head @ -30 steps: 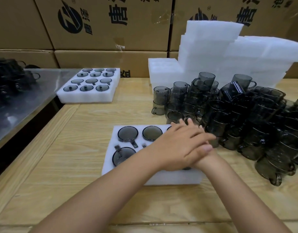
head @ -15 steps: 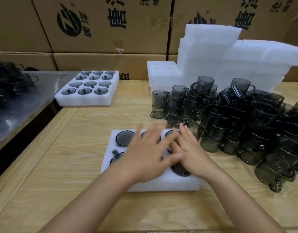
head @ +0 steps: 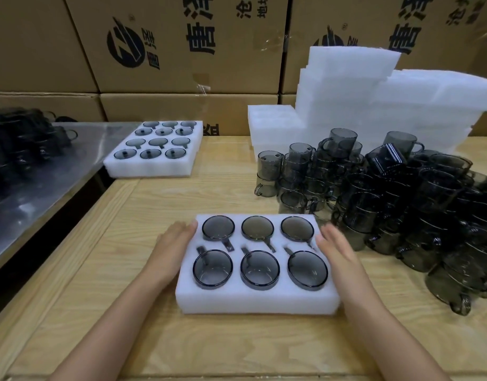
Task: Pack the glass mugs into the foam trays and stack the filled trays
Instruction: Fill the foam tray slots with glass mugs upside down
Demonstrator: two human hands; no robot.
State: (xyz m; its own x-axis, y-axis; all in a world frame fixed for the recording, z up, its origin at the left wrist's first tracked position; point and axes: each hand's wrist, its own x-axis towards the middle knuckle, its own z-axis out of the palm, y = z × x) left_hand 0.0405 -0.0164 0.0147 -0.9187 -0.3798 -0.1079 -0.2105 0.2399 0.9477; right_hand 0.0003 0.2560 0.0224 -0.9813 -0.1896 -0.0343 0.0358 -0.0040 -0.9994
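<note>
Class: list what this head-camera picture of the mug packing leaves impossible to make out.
In the head view:
Right hand: motion blur hides whether it touches the near tray.
Loose mugs: overlapping and cut by the right edge, uncountable.
Dark pile far left: blurred, cut by the edge.

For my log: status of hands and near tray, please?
Left hand, right hand open, flanking white rectangular foam tray. Six dark glass mugs seated. Loose mug pile beside right hand.
</note>
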